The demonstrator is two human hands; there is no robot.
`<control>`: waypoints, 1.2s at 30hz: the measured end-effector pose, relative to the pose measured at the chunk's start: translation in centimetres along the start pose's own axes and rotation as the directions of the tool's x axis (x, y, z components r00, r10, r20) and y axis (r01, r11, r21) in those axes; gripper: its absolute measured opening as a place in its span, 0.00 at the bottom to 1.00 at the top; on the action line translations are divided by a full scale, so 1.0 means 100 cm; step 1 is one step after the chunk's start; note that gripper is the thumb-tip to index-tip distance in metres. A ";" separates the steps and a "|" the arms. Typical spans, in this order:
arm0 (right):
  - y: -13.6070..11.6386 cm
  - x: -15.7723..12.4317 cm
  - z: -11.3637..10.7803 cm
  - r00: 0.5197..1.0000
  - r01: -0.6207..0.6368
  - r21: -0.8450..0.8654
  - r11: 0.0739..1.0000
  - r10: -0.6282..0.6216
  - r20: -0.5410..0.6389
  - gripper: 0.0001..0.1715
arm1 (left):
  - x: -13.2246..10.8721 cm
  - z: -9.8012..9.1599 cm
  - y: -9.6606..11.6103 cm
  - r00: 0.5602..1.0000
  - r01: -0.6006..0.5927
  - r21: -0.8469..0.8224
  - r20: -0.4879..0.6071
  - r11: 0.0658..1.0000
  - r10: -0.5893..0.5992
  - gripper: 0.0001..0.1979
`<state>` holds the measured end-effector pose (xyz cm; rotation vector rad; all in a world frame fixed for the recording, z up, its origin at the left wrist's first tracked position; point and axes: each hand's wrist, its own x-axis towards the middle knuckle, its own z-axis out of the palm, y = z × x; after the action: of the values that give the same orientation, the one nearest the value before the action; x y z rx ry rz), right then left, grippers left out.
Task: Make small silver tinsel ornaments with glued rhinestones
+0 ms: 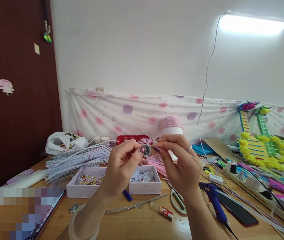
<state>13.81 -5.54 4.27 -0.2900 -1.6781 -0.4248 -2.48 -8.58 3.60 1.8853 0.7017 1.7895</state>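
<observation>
My left hand [122, 166] pinches a small dark-silver tinsel pipe cleaner [147, 150], bunched into a tight round shape, between thumb and index finger. From the other side, my right hand [180, 162] has its thumb and fingertips closed at the edge of the same piece, on what looks like its thin end. Both hands are raised above the table, over a white box of pale loops [145, 187]. Below them on the wood lies a straight silver tinsel pipe cleaner [137, 204]. A small silver bunch [74, 208] rests near my left wrist.
A white box of beads and gems [85, 191] stands left, before bundled pale pipe cleaners [79, 160]. Scissors [178, 201], a glue stick [165, 212], a blue glue gun [215, 203] and a black phone [238, 208] lie right. Power strips [247, 181] and cables run along the right.
</observation>
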 end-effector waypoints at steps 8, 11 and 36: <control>-0.005 -0.001 0.008 0.999 -0.024 0.019 1.000 0.025 -0.036 0.12 | -0.001 0.000 -0.001 0.998 -0.015 -0.026 -0.057 1.000 0.014 0.13; -0.008 -0.003 0.009 0.999 -0.042 0.062 0.997 0.043 -0.021 0.13 | -0.001 0.001 -0.002 0.996 -0.016 -0.066 -0.085 0.998 0.010 0.13; -0.040 -0.032 0.038 0.997 -0.061 -0.096 0.994 0.056 -0.055 0.26 | -0.006 0.011 -0.007 0.957 -0.137 -0.272 -0.285 0.952 0.056 0.11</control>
<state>9.18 -7.27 0.26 -0.3954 -1.5965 -0.4675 -1.45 -8.35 2.63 1.5199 0.4110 2.1134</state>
